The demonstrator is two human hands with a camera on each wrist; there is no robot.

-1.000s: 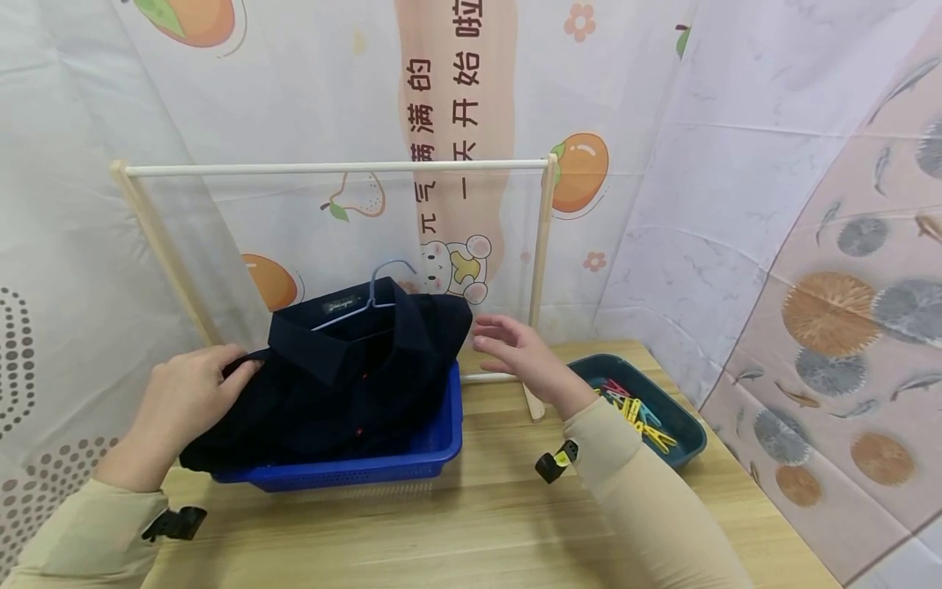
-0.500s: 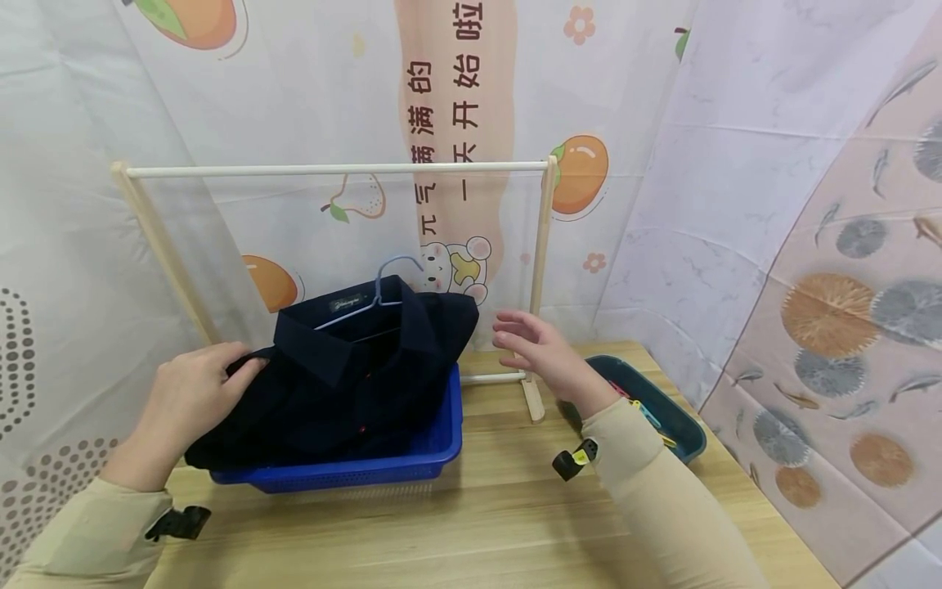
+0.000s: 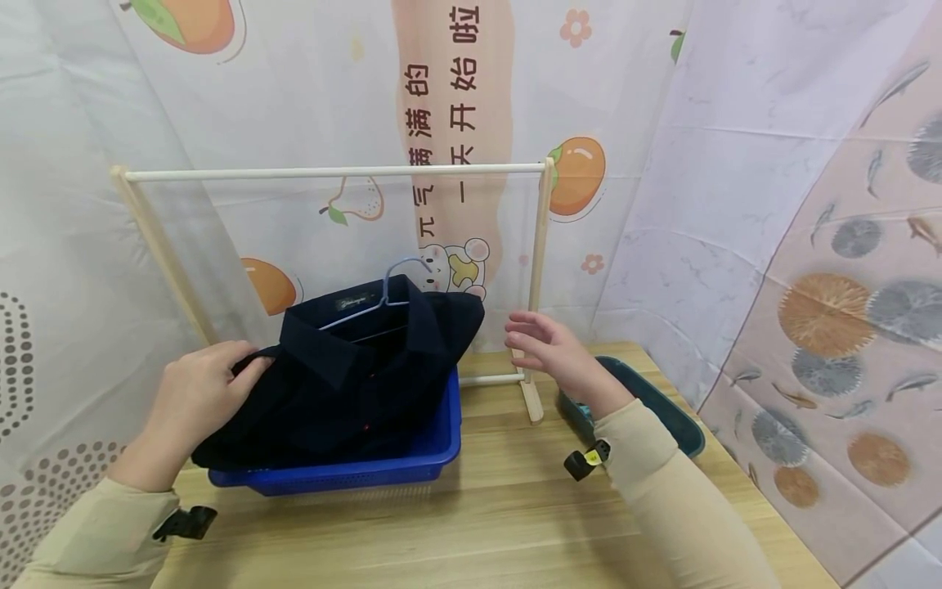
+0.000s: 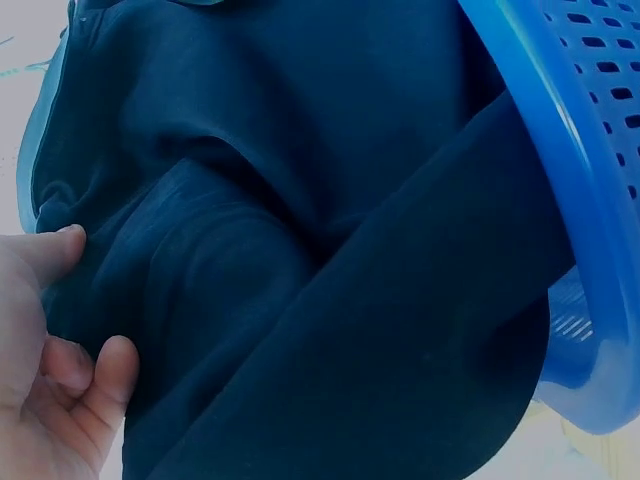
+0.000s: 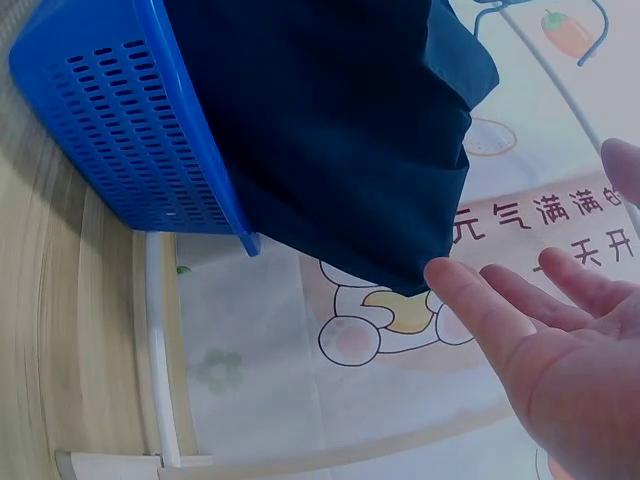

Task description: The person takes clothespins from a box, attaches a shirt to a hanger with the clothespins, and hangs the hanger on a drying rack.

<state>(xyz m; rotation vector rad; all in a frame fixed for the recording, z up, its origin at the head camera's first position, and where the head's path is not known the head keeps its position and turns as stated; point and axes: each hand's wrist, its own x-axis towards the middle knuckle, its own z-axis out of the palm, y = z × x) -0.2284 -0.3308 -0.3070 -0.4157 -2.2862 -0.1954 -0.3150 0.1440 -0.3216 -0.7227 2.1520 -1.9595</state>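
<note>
A dark navy shirt (image 3: 316, 401) with a collar lies bunched in a blue basket (image 3: 353, 477). Inside its collar sits a light-blue hanger (image 3: 384, 299), hook pointing up. My left hand (image 3: 197, 393) pinches the shirt at its left shoulder; in the left wrist view the thumb and fingers (image 4: 115, 365) are at the cloth's edge. My right hand (image 3: 555, 356) is held in the air to the right of the shirt, apart from it in the head view, fingers loosely extended and holding nothing. The lower part of the hanger is hidden by the cloth.
Behind the basket stands a drying rack with a white top bar (image 3: 331, 172) and wooden legs (image 3: 540, 270). A dark green tray (image 3: 662, 405) is at the right of the wooden table (image 3: 456, 532), partly hidden by the right arm. Printed curtains hang behind.
My right hand has moved right, away from the shirt's right shoulder and over part of the green tray. The shirt and hanger have shifted slightly right, with my left hand still gripping the shirt.
</note>
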